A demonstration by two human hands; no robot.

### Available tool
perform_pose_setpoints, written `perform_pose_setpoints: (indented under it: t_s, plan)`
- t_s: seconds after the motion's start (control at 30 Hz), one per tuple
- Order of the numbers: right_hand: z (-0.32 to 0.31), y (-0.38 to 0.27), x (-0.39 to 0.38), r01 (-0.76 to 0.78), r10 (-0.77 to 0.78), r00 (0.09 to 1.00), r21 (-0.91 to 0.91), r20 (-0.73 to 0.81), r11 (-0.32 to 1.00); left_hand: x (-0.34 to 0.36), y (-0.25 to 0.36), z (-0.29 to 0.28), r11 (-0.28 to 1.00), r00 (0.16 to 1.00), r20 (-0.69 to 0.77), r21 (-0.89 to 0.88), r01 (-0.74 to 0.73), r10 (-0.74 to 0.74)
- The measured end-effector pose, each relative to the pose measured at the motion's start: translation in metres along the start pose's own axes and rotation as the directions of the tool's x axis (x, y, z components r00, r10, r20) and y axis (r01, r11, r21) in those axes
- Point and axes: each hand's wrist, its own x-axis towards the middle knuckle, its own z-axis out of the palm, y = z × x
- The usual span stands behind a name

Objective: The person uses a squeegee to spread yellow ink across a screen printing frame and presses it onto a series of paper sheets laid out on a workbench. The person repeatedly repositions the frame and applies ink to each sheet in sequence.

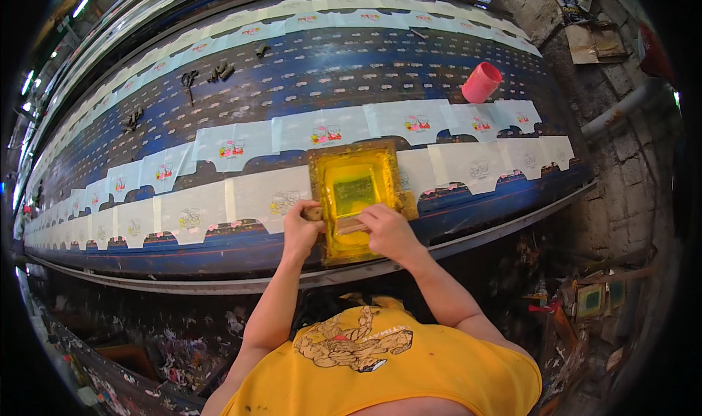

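Note:
A yellow-stained screen printing frame (316, 171) lies over a row of pale cut fabric pieces (252, 196) at the near edge of a long table. My left hand (301, 229) is closed around the wooden grip (313, 213) on the frame's left side. Inside the frame, my right hand (389, 231) grips a squeegee (349, 225), its wooden edge resting low on the yellow mesh. A greenish rectangle (354, 192) shows on the mesh above it. Pieces to the left carry yellow and dark line prints; those to the right show faint outlines.
Behind lies a row of light blue pieces (298, 128) with red and yellow prints. A pink plastic container (482, 83) stands on the dark blue table (292, 68). Scissors (189, 81) and small dark clips (221, 72) lie farther left. A metal rail (497, 242) edges the table.

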Motion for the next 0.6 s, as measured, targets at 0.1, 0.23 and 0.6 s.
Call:
perform_pose_setpoints:
  t_s: [0.1, 0.23, 0.6]
  plan:
    - [-0.027, 0.039, -0.021, -0.004, 0.004, 0.999, 0.014, -0.034, 1.000, -0.002, 0.005, 0.055, 0.997, 0.998, 0.021, -0.032, 0.067, -0.066]
    - [-0.046, 0.077, -0.043, -0.013, 0.014, 0.999, 0.022, -0.029, 1.000, -0.005, 0.016, 0.102, 0.991, 0.991, 0.022, -0.010, 0.134, -0.134]
    - [-0.052, 0.104, -0.054, 0.029, -0.029, 1.000, 0.051, -0.009, 0.998, -0.003, 0.011, 0.124, 0.994, 0.996, -0.026, 0.073, 0.083, -0.081]
